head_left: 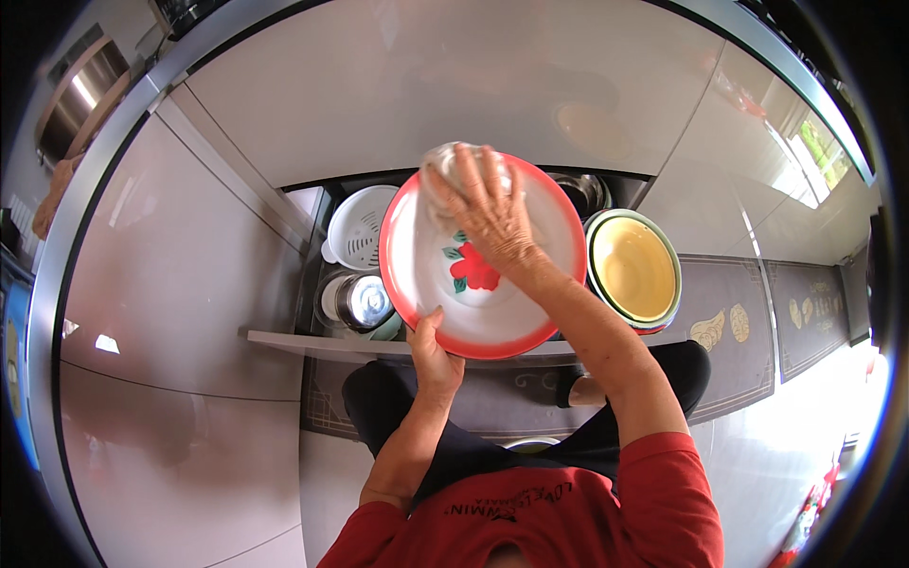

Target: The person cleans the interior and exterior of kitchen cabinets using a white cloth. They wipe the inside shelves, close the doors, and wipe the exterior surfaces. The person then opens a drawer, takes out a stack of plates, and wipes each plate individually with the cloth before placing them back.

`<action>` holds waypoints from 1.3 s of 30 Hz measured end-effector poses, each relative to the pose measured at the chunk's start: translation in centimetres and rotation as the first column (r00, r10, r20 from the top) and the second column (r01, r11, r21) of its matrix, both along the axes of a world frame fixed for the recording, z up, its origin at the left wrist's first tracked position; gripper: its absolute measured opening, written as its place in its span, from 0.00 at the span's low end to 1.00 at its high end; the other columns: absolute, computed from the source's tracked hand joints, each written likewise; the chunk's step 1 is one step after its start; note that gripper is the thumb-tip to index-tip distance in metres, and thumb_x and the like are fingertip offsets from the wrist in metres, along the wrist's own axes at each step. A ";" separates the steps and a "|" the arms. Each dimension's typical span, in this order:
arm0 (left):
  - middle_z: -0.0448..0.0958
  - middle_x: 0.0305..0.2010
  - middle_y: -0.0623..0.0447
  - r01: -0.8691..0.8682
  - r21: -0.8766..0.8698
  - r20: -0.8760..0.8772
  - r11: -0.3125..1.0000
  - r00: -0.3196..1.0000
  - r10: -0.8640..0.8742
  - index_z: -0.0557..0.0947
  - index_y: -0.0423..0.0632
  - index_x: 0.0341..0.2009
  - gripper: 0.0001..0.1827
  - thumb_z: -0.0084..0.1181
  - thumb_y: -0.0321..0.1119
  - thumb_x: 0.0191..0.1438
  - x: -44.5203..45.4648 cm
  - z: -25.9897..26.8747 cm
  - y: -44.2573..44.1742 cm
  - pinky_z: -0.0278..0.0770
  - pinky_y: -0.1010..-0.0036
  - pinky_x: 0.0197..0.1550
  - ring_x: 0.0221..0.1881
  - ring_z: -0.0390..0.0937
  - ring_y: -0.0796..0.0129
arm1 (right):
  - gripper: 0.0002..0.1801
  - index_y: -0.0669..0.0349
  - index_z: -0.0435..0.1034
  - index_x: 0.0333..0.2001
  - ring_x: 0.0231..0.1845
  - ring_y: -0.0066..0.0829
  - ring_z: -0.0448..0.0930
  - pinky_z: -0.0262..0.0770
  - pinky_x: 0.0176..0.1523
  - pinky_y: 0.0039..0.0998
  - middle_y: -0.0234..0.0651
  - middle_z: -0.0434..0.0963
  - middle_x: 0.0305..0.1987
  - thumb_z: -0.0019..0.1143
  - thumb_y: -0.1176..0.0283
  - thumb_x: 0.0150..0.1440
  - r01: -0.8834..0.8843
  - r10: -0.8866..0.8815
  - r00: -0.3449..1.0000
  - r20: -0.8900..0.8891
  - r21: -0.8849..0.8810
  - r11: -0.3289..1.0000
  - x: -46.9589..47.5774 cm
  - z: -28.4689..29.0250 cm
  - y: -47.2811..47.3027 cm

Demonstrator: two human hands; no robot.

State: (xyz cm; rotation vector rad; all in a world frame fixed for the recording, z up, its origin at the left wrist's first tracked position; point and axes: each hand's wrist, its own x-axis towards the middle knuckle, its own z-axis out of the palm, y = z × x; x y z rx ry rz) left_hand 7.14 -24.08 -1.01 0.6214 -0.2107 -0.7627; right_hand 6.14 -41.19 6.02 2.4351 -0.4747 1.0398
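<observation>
A white enamel basin (497, 319) with a red rim and a red flower with green leaves is tilted over an open drawer. My left hand (434, 355) grips its near rim, thumb on the inside and fingers underneath. Pressed by my right hand (490, 206), a pale, crumpled cloth (442, 174) lies against the far inner side of the basin. The fingers of that hand are spread over the cloth, and its palm side is hidden. Part of the drawer's contents is hidden beneath the basin.
The open drawer (312, 343) holds a white plastic colander (361, 226), a shiny metal container (365, 301) and metal cookware (579, 192). Nested basins, the top one yellow inside (634, 266), stand at its right end. A dark patterned mat (731, 334) lies on the floor.
</observation>
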 end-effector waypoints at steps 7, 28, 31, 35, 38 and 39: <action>0.69 0.51 0.49 -0.169 0.019 0.049 0.985 0.985 0.168 0.64 0.42 0.56 0.25 0.46 0.30 0.53 0.2 0.5 -0.1 0.68 0.66 0.53 0.51 0.69 0.63 | 0.34 0.48 0.59 0.60 0.58 0.54 0.61 0.64 0.52 0.48 0.49 0.55 0.61 0.53 0.73 0.47 0.173 -0.169 0.985 -0.038 0.223 0.959 -4.5 -2.0 -1.0; 0.66 0.57 0.49 -0.143 0.004 0.115 0.990 0.983 0.142 0.62 0.44 0.59 0.24 0.43 0.40 0.62 0.0 1.5 0.5 0.62 0.65 0.59 0.57 0.65 0.63 | 0.30 0.59 0.67 0.53 0.62 0.50 0.57 0.59 0.54 0.52 0.47 0.56 0.62 0.57 0.71 0.42 -0.150 0.101 0.987 0.129 0.460 0.875 -1.3 -0.6 4.9; 0.66 0.57 0.49 -0.158 -0.002 0.151 0.987 0.976 0.157 0.62 0.44 0.59 0.25 0.41 0.44 0.62 -0.2 1.4 0.3 0.62 0.65 0.59 0.57 0.65 0.63 | 0.31 0.55 0.66 0.55 0.65 0.49 0.55 0.57 0.58 0.53 0.45 0.56 0.63 0.54 0.74 0.43 -0.266 0.317 0.948 -0.010 0.520 0.812 -1.3 -0.7 6.7; 0.65 0.58 0.49 -0.127 -0.002 0.022 0.992 0.992 0.127 0.60 0.44 0.60 0.28 0.41 0.48 0.62 0.7 1.0 0.5 0.62 0.65 0.60 0.58 0.64 0.62 | 0.28 0.55 0.67 0.53 0.66 0.46 0.55 0.57 0.62 0.48 0.44 0.58 0.63 0.53 0.78 0.44 -0.437 0.602 0.798 0.003 0.691 0.576 -3.1 -2.6 7.8; 0.64 0.58 0.48 -0.161 0.015 0.075 0.987 0.984 0.160 0.60 0.43 0.60 0.30 0.42 0.49 0.61 1.8 0.1 0.9 0.62 0.65 0.59 0.58 0.64 0.62 | 0.26 0.60 0.69 0.51 0.64 0.47 0.57 0.57 0.65 0.41 0.44 0.62 0.62 0.52 0.81 0.44 -0.421 0.789 0.610 0.072 0.873 0.246 -6.3 -1.4 6.4; 0.64 0.58 0.48 -0.183 0.015 0.085 0.983 0.980 0.181 0.60 0.43 0.60 0.29 0.44 0.48 0.61 1.9 0.5 1.0 0.63 0.65 0.59 0.57 0.65 0.63 | 0.25 0.60 0.69 0.50 0.63 0.47 0.59 0.59 0.64 0.41 0.44 0.63 0.61 0.52 0.81 0.44 -0.436 0.757 0.653 0.021 0.828 0.353 -7.3 -0.6 5.8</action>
